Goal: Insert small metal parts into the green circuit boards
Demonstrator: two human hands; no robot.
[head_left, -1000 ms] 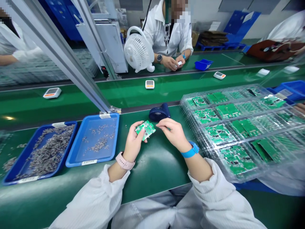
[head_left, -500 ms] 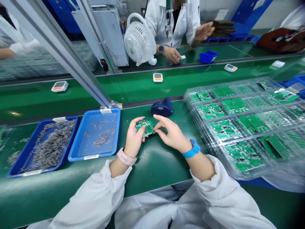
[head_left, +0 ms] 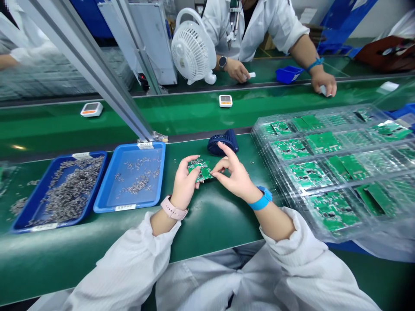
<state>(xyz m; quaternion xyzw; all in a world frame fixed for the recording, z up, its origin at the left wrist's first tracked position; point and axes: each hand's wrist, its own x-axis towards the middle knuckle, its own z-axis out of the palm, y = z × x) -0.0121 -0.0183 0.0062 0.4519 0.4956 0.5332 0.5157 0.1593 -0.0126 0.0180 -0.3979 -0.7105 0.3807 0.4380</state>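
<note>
A small green circuit board is gripped in my left hand, with the thumb across its top face. The board is tilted above the green bench. My right hand pinches thumb and forefinger together at the board's right edge, its middle finger raised. Whatever sits between those fingertips is too small to make out. Just behind the hands stands a navy handheld fan. To the left, a light blue tray holds scattered small metal parts. A darker blue tray beside it holds a large heap of them.
Clear plastic trays with green boards are stacked on the right. A metal post rises at the left. Across the green belt, carrying small white timers, a co-worker's hand reaches in near a white fan.
The co-worker's arm has swung down to the belt, holding a small pale piece. My right middle finger and forefinger have shifted slightly at the board's edge. The camera view has moved a little.
</note>
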